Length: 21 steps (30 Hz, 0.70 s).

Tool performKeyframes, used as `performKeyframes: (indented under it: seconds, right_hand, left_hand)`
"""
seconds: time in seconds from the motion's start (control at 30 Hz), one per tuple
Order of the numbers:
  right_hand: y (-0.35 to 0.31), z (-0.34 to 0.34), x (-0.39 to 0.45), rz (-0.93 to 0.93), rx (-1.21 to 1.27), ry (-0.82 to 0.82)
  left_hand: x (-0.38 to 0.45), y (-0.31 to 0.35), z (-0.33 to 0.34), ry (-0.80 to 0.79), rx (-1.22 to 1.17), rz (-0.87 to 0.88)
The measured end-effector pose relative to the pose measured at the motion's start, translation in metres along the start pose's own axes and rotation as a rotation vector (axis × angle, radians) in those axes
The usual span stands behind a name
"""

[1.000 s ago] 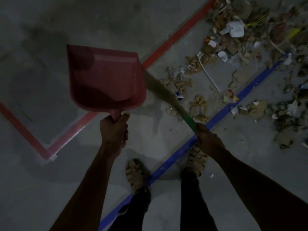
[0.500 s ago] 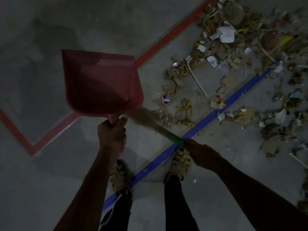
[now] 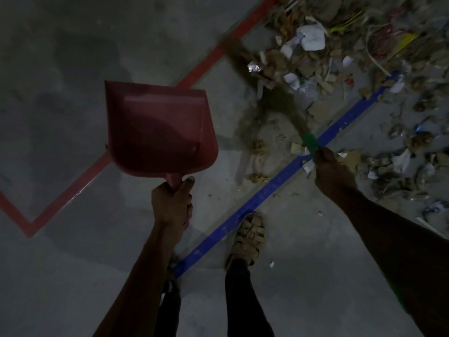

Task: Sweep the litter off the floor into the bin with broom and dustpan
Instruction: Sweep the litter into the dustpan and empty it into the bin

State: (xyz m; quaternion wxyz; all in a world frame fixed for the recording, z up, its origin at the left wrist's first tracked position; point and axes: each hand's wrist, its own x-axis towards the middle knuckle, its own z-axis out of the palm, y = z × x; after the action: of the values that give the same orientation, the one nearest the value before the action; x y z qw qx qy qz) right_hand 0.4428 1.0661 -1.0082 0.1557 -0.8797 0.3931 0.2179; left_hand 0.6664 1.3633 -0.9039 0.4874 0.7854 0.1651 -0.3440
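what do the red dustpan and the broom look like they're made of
Dustpan: probably moulded plastic, going by its even red colour, smooth faintly glossy surface and rounded one-piece walls. Broom: the head looks like a loose bundle of dry brownish grass or fibre, motion-blurred, bound by a smooth green grip, possibly plastic.

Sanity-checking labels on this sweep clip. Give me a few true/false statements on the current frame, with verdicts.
1. The left hand holds the red dustpan by its handle. True.
2. The dustpan is full of litter. False: its inside shows no litter.
3. The right hand grips the broom by its green handle end. True.
4. The broom bristles reach toward the red floor line at the lower left. False: they sweep at the edge of the litter pile at the upper right.
5. The blue floor line runs between the two hands. True.
6. The dustpan rests flat on the floor among the litter. False: it is well left of the pile; whether it touches the floor cannot be told.
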Motion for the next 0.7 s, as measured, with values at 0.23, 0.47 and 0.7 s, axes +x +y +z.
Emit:
performKeyframes:
  seconds: [0.23, 0.47, 0.7]
  right_hand:
    - [0.014, 0.000, -0.017, 0.046, 0.048, 0.117]
    - [0.047, 0.060, -0.110, -0.203, 0.206, 0.047]
    - [0.078, 0.105, -0.161, -0.215, 0.135, -0.189]
  left_hand:
    - [0.000, 0.006, 0.030, -0.008, 0.053, 0.012]
    - [-0.002, 0.006, 0.037, -0.053, 0.110, 0.066]
    - [-0.012, -0.008, 0.042, -0.082, 0.180, 0.029]
